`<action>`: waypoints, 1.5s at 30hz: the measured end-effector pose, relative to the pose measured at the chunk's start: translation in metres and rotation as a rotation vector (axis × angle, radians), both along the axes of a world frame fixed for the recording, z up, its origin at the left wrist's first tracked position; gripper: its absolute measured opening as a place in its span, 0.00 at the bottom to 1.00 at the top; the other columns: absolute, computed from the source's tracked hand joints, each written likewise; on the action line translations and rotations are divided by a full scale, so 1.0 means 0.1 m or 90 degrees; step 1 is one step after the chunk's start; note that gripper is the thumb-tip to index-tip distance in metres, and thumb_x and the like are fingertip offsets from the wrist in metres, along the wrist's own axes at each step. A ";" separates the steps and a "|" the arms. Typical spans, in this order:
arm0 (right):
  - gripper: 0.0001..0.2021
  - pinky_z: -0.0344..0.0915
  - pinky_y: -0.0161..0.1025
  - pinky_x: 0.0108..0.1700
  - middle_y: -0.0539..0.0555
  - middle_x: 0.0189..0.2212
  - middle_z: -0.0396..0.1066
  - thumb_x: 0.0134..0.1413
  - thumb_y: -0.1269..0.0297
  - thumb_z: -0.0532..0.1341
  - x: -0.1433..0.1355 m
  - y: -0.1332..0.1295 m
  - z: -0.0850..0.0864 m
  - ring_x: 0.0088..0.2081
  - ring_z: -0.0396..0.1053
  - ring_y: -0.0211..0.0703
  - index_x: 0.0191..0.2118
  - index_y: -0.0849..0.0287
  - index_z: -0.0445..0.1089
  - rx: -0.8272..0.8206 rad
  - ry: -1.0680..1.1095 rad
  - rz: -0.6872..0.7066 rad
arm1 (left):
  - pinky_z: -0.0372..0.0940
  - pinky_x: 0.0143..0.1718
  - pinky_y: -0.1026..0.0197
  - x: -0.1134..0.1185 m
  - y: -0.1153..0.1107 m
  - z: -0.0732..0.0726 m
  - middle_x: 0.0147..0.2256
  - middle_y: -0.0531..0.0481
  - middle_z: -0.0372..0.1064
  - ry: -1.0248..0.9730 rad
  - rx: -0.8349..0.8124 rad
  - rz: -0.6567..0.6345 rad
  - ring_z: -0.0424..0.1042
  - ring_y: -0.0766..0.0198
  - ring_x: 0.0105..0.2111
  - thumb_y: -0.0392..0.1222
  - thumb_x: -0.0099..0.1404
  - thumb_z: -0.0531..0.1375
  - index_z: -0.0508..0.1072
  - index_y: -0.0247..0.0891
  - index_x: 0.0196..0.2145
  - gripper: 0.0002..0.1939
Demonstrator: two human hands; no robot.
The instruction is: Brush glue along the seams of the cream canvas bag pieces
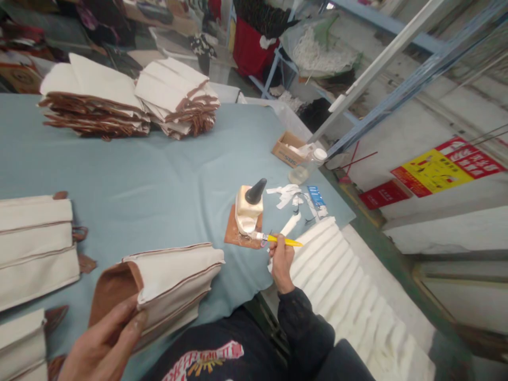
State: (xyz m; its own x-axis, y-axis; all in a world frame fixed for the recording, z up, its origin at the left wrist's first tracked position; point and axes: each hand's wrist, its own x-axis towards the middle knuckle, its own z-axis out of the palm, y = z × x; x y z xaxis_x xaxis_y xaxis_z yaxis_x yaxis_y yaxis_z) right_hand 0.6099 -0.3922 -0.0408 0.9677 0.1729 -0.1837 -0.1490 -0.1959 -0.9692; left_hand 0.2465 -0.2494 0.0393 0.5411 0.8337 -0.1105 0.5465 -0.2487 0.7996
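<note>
Red-and-yellow poster (432,170) up on the side wall, characters too blurred to read, and across from it spreads a blue-grey counter (178,185)! Out at the far edge sit two stacks of cream-and-brown pieces (97,95). Towards the right edge, a cardboard box (286,152) shows dark lettering, possibly "SBS"; beside it, a clear jar (301,172) with a white lid, then a blue packet (316,196), its print too small to make out. Down to the near edge: the left hand (109,338) has its fingers pinched on the brown-lined mouth of a cream sewn piece (174,280). Over to the right hand (282,262), fingers closed on a yellow-handled brush (283,241), bristle end at the foot of a cream container (248,203) on a brown pad (232,233). Open room runs mid-counter, stacks to held piece; tighter at the near right corner, crowded by white folded pieces (349,288).
</note>
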 end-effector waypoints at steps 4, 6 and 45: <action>0.27 0.62 0.38 0.26 0.47 0.19 0.68 0.62 0.37 0.55 0.14 0.28 -0.17 0.21 0.64 0.40 0.34 0.59 0.73 -0.076 -0.038 0.064 | 0.79 0.44 0.63 0.08 -0.02 0.05 0.37 0.53 0.86 -0.008 -0.011 0.018 0.85 0.53 0.39 0.53 0.70 0.61 0.85 0.46 0.45 0.16; 0.27 0.66 0.39 0.31 0.49 0.20 0.70 0.65 0.39 0.56 0.21 0.39 -0.26 0.24 0.68 0.42 0.29 0.59 0.73 -0.128 -0.054 0.097 | 0.79 0.43 0.64 0.11 -0.05 0.07 0.36 0.54 0.86 -0.011 -0.020 0.021 0.85 0.54 0.38 0.53 0.70 0.61 0.86 0.47 0.44 0.15; 0.16 0.60 0.32 0.22 0.43 0.16 0.65 0.62 0.47 0.66 -0.60 0.36 1.24 0.17 0.61 0.34 0.37 0.57 0.74 0.237 0.049 0.256 | 0.77 0.43 0.64 0.36 -0.11 0.51 0.43 0.44 0.86 -0.080 -0.084 -0.023 0.84 0.55 0.40 0.43 0.71 0.57 0.85 0.35 0.48 0.18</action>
State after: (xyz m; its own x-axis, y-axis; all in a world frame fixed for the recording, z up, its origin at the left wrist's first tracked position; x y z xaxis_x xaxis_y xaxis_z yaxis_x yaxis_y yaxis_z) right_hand 0.5495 -0.3558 0.0837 0.7982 0.5929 -0.1069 -0.2064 0.1023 -0.9731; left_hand 0.2821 -0.2608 0.0900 0.5863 0.7965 -0.1476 0.4337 -0.1547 0.8877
